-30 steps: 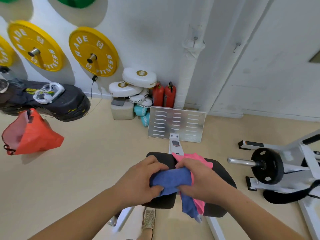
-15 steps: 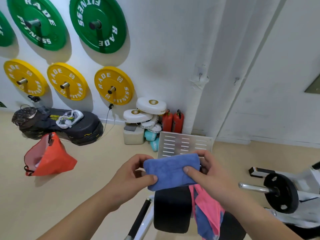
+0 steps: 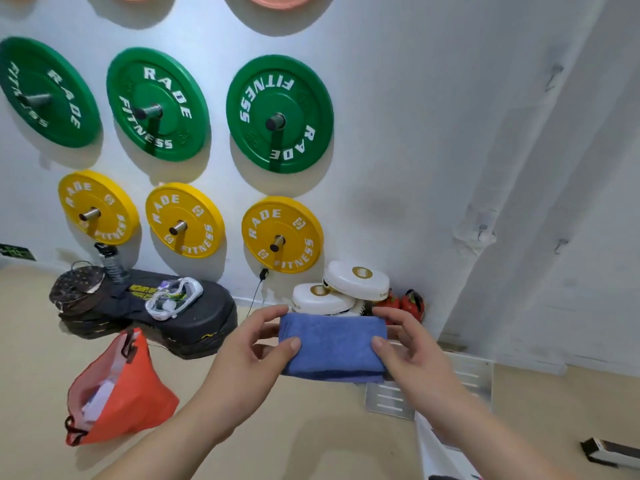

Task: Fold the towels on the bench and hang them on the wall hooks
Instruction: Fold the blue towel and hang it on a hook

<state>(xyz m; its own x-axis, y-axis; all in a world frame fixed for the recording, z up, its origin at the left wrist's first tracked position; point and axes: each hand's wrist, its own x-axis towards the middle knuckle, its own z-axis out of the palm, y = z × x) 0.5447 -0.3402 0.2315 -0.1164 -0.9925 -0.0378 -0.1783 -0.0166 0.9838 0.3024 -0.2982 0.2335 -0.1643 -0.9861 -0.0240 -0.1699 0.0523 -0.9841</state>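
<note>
A folded blue towel (image 3: pixel 333 346) is held up at lower centre of the frame, in front of the white wall (image 3: pixel 398 116). The left hand (image 3: pixel 249 355) pinches its left end, thumb in front and fingers (image 3: pixel 273 312) curled over the top edge; the right hand (image 3: pixel 412 355) pinches the right end the same way. Green and yellow weight plates (image 3: pixel 280 114) hang on pegs at upper left. An orange bag (image 3: pixel 121 393) lies on the floor at lower left.
</note>
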